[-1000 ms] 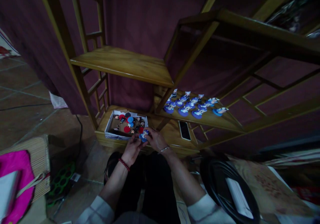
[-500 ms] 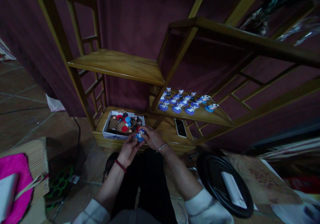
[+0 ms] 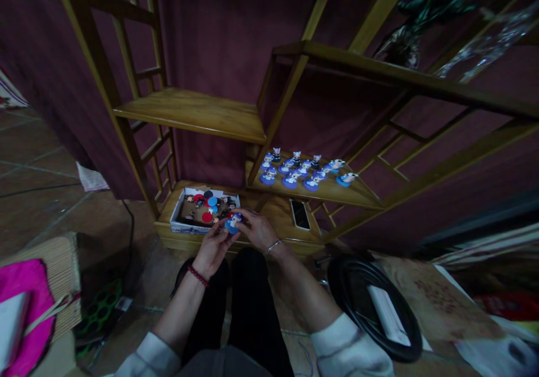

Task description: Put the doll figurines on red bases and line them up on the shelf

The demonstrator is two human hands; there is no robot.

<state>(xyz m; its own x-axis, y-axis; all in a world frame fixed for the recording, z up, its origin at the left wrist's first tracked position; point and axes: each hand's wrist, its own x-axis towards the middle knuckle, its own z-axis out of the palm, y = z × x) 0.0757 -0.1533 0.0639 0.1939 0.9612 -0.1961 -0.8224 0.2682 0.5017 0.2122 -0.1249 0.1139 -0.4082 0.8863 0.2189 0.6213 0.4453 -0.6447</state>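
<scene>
Not much has changed: your left hand and right hand still pinch the small blue-and-white toy figure with a round blue base, near the white cardboard box. So it's still in your grip, apart from the purple-based toy figures on the brown wooden shelf.

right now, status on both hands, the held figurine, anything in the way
Left hand and right hand both on blue-based figurine. Open box just beyond, to the left. Phone lies right, clear of both hands.
</scene>
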